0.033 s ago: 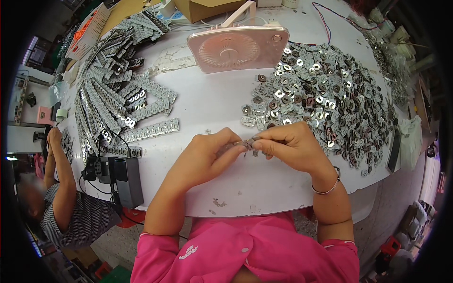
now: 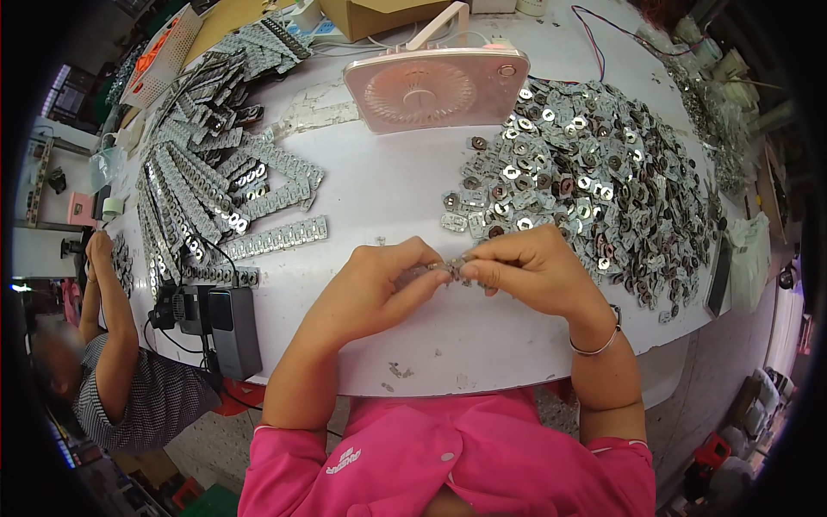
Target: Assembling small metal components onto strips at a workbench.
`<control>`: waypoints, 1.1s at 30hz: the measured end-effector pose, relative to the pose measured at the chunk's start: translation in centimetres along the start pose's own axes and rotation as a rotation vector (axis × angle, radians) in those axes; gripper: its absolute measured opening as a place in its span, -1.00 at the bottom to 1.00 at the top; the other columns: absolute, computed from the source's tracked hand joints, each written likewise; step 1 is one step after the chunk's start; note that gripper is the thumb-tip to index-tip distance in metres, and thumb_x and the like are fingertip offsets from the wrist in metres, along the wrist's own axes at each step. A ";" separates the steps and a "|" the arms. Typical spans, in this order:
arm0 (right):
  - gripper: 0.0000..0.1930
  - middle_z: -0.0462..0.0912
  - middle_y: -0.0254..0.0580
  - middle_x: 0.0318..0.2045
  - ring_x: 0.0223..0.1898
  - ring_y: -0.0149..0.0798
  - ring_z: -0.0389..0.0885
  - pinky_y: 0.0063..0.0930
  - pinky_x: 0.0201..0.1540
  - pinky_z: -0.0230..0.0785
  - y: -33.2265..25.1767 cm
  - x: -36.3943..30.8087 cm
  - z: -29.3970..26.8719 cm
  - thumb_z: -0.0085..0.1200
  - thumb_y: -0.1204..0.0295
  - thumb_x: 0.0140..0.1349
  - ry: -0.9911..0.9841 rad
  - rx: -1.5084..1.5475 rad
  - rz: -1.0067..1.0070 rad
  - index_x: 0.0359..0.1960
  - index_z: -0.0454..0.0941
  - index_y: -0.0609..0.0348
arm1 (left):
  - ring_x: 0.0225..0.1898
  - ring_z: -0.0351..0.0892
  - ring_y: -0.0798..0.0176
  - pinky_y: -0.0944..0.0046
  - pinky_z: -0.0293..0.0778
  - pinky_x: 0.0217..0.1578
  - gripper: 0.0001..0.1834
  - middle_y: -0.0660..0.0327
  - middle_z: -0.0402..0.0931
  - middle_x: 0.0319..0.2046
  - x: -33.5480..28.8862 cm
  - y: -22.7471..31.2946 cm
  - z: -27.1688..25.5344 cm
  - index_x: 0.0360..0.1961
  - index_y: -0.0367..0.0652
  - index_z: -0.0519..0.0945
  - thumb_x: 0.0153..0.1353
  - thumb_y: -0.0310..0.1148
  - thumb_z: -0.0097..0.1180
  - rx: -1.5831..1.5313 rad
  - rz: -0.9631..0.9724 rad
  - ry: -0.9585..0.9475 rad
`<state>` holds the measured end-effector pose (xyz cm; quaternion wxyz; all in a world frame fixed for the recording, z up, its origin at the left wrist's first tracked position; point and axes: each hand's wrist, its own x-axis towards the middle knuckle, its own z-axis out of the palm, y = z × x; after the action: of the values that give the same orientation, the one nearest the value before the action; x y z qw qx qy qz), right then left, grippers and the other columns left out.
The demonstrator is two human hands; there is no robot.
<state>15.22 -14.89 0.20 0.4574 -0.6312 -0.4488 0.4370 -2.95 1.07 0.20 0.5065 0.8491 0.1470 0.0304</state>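
Nothing has moved: left hand [image 2: 379, 280] and right hand [image 2: 525, 263] pinch one small metal part [image 2: 450, 267] before the pink fan [image 2: 435, 86]; weak grip risks dropping it.

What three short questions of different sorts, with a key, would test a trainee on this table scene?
1. True or false: both hands, the left hand and the right hand, pinch one small metal part between them above the white table.
2. Multiple choice: the loose heap of metal pieces lies (A) to the person's left, (B) to the person's right, (C) on the floor.
3. Fill in: the pink desk fan stands at the ____ edge of the table, beyond the hands.

Key: 1 true; 2 B; 3 far.
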 end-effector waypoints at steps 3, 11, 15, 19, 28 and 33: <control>-0.81 0.58 -0.36 -0.63 -0.55 -0.56 0.55 -0.62 -0.52 0.33 -0.1 0.0 0.3 0.11 0.40 0.33 -0.080 0.033 0.011 -0.36 0.63 0.27 | -0.57 0.48 0.49 0.42 0.41 -0.53 -0.85 0.26 0.63 -0.52 0.0 0.4 -0.7 -0.22 -0.24 0.63 0.30 -0.37 0.20 -0.104 -0.068 -0.122; -0.80 0.53 -0.42 -0.58 -0.59 -0.57 0.49 -0.64 -0.58 0.31 -0.4 0.4 1.1 0.03 0.33 0.41 -0.016 0.453 0.094 -0.29 0.56 0.21 | -0.54 0.55 0.41 0.38 0.45 -0.49 -0.88 0.24 0.65 -0.44 0.0 0.6 0.4 -0.18 -0.18 0.63 0.31 -0.39 0.17 -0.351 0.038 0.065; -0.80 0.52 -0.30 -0.61 -0.60 -0.48 0.50 -0.51 -0.57 0.34 0.4 0.7 2.3 0.01 0.35 0.40 0.284 -0.005 -0.071 -0.33 0.48 0.23 | -0.48 0.59 0.28 0.32 0.46 -0.46 -0.87 0.15 0.61 -0.43 0.8 0.9 1.4 -0.19 -0.26 0.60 0.22 -0.53 0.21 0.116 0.275 0.274; -0.80 0.51 -0.20 -0.65 -0.62 -0.39 0.51 -0.43 -0.54 0.35 0.4 0.9 2.9 0.00 0.38 0.40 0.346 -0.313 -0.271 -0.35 0.43 0.26 | -0.48 0.59 0.16 0.27 0.48 -0.44 -0.82 0.13 0.61 -0.42 1.1 0.2 1.8 -0.20 -0.23 0.61 0.15 -0.56 0.25 0.292 0.351 0.356; -0.80 0.54 -0.25 -0.65 -0.61 -0.47 0.52 -0.50 -0.53 0.35 -0.5 0.5 3.1 -0.02 0.40 0.41 0.361 -0.062 -0.078 -0.37 0.43 0.25 | -0.52 0.59 0.19 0.28 0.47 -0.48 -0.81 0.16 0.62 -0.44 1.2 0.4 2.2 -0.20 -0.21 0.63 0.13 -0.56 0.27 0.323 0.315 0.454; -0.81 0.53 -0.26 -0.66 -0.62 -0.48 0.49 -0.51 -0.54 0.33 -0.7 0.4 3.3 0.00 0.42 0.39 0.381 -0.011 -0.064 -0.38 0.43 0.26 | -0.51 0.61 0.11 0.19 0.48 -0.50 -0.79 0.21 0.59 -0.48 1.6 0.1 2.3 -0.20 -0.16 0.59 0.12 -0.48 0.29 0.343 0.372 0.505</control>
<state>12.05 -13.79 0.13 0.5441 -0.6904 -0.3766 0.2924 -0.96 -0.50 -0.99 0.2902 0.8996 0.1134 0.3059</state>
